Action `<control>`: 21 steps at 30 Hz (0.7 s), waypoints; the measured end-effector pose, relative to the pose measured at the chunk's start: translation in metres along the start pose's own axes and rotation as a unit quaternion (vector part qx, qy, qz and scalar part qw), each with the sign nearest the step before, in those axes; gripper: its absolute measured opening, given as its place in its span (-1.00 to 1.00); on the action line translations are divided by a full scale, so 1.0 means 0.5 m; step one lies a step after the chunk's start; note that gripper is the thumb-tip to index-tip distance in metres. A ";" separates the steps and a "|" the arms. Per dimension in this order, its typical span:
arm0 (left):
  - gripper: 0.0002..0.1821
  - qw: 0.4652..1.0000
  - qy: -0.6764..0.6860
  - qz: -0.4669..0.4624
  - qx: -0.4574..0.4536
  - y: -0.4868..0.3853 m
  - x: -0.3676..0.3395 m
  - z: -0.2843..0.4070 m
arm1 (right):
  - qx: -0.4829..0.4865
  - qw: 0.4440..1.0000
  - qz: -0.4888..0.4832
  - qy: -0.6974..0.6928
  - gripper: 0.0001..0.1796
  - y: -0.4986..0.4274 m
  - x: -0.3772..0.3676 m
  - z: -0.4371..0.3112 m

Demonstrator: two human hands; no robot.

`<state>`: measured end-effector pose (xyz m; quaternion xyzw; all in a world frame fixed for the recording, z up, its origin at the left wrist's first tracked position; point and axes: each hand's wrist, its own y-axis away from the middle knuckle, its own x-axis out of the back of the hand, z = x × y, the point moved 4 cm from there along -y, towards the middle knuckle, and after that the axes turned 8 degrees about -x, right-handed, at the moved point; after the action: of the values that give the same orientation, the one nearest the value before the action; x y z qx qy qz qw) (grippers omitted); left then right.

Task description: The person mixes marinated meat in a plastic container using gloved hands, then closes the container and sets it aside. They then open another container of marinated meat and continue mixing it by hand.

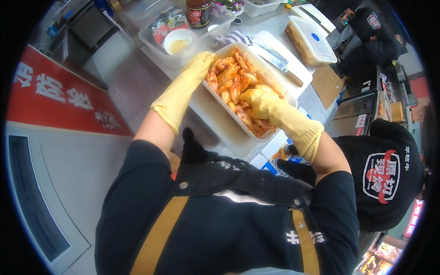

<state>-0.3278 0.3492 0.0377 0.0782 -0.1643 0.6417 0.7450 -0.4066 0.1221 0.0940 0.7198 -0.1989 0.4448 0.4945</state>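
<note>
A translucent plastic tub (pixel 239 125) full of raw chicken wings (pixel 235 86) in reddish-orange marinade sits before me on the work table. My left hand (pixel 204 60), in a long yellow rubber glove, grips the tub's rim at the far left corner. My right hand (pixel 263 99), gloved the same way, is down among the wings in the tub's right half. Marinade stains that glove. Its fingertips are hidden by the meat, so I cannot tell whether they close on a piece.
A cleaver (pixel 271 56) lies on a white cutting board (pixel 300 70) right of the tub. Behind stand a lidded food container (pixel 311 44) and a clear bin (pixel 147 39) holding a white bowl (pixel 178 40) and a sauce jar (pixel 198 13). A co-worker in black (pixel 381 178) is close at right.
</note>
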 end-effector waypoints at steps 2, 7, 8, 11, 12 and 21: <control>-0.63 0.999 -0.047 -0.004 0.007 0.001 0.003 0.003 | 0.014 0.999 0.008 -0.036 -0.41 0.018 0.029 -0.001; -0.60 1.000 0.012 0.003 0.008 0.009 0.007 0.001 | 0.082 0.995 0.044 0.030 -0.31 0.053 0.087 -0.011; -0.59 0.999 0.032 0.005 0.010 0.014 0.005 -0.005 | 0.084 0.995 0.048 0.004 -0.31 0.048 0.088 -0.013; -0.55 0.996 0.089 0.011 0.017 0.023 0.002 -0.013 | 0.187 0.979 0.081 -0.031 -0.33 -0.011 0.088 -0.044; -0.52 0.994 0.106 0.008 0.026 0.026 0.003 -0.013 | 0.222 0.964 0.143 0.003 -0.37 -0.034 0.080 -0.060; -0.45 0.999 0.038 0.023 0.010 0.078 0.021 0.017 | 0.211 0.944 0.086 0.238 -0.22 -0.147 0.022 -0.188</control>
<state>-0.3658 0.3624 0.0458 0.0575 -0.1317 0.6630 0.7347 -0.3893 0.2390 0.0749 0.6609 -0.0378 0.6757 0.3243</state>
